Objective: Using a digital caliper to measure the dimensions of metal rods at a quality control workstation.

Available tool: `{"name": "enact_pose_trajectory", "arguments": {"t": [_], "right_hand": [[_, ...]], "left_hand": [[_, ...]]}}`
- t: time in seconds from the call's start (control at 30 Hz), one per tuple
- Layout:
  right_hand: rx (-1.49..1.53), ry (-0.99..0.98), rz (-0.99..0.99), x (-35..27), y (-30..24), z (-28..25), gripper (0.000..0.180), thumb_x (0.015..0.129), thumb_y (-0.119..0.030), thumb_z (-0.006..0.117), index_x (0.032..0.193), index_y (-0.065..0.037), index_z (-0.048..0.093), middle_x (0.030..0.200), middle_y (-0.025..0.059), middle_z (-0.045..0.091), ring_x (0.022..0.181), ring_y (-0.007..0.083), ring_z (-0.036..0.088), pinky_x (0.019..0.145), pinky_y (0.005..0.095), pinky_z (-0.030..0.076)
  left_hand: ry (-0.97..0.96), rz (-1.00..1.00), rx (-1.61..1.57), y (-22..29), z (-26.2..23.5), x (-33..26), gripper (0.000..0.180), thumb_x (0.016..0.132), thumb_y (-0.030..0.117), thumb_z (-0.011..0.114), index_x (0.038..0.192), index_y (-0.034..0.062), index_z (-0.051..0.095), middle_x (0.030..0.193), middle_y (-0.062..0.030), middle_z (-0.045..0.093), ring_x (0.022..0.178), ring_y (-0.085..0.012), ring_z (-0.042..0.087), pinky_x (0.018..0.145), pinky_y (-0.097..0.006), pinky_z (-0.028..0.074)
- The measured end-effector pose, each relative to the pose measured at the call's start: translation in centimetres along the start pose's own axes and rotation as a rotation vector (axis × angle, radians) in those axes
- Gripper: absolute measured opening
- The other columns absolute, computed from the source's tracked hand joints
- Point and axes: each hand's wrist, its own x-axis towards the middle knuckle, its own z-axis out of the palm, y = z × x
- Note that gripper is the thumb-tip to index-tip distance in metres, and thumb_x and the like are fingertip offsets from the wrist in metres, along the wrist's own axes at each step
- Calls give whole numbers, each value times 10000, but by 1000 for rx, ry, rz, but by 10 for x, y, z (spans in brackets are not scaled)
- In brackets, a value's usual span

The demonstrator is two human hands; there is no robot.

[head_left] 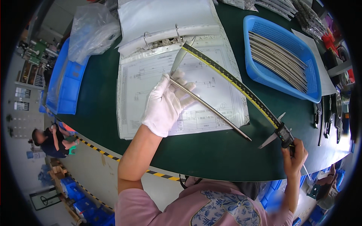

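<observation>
Steel rod (209,109) over binder drawing (181,90) on green bench (211,154), pinched in gloved left hand (166,103); bare right hand (296,156) closed on long caliper (241,86). Best kept square, jaws seated gently.

Green table (211,154) carries open binder (166,49) (ring type), blue basket (260,26), blue bin (66,86).
</observation>
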Motion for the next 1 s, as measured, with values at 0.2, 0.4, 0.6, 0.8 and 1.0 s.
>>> {"name": "enact_pose_trajectory", "arguments": {"t": [0.2, 0.4, 0.6, 0.8, 1.0], "right_hand": [[2, -10, -21, -3, 2, -1, 286, 708, -230, 660, 801, -23, 486, 527, 64, 378, 434, 181, 358, 428, 287, 292], [-77, -16, -55, -2, 1, -5, 294, 693, -227, 676, 822, -28, 503, 532, 66, 419, 431, 194, 407, 426, 296, 320], [-27, -35, -194, 16, 0, -4, 309, 663, -197, 688, 852, -23, 517, 595, 67, 489, 460, 201, 476, 440, 299, 367], [-179, 35, -268, 12, 9, 1, 337, 653, -285, 704, 787, -43, 511, 591, 58, 501, 461, 225, 489, 430, 304, 373], [-248, 112, -254, 14, 5, 8, 417, 588, -403, 727, 673, -71, 490, 542, 40, 490, 443, 226, 499, 416, 304, 374]], "left_hand": [[45, -6, 11, -3, -3, 1, 302, 919, 298, 393, 965, 17, 496, 884, -92, 495, 909, -273, 551, 801, -467, 495], [-23, -27, -21, -5, -15, 5, 257, 909, 268, 420, 964, 28, 495, 894, -77, 525, 932, -270, 554, 824, -508, 475], [-3, 14, 19, 4, -19, 2, 235, 921, 241, 397, 989, 32, 480, 866, -68, 505, 937, -249, 537, 824, -520, 477], [29, 17, 87, 4, -19, 1, 234, 928, 222, 378, 1001, 26, 481, 862, -66, 508, 935, -231, 535, 822, -499, 490], [38, 20, 92, 6, -19, -1, 232, 926, 209, 385, 1008, 21, 494, 871, -67, 529, 935, -230, 551, 801, -487, 503]]}}
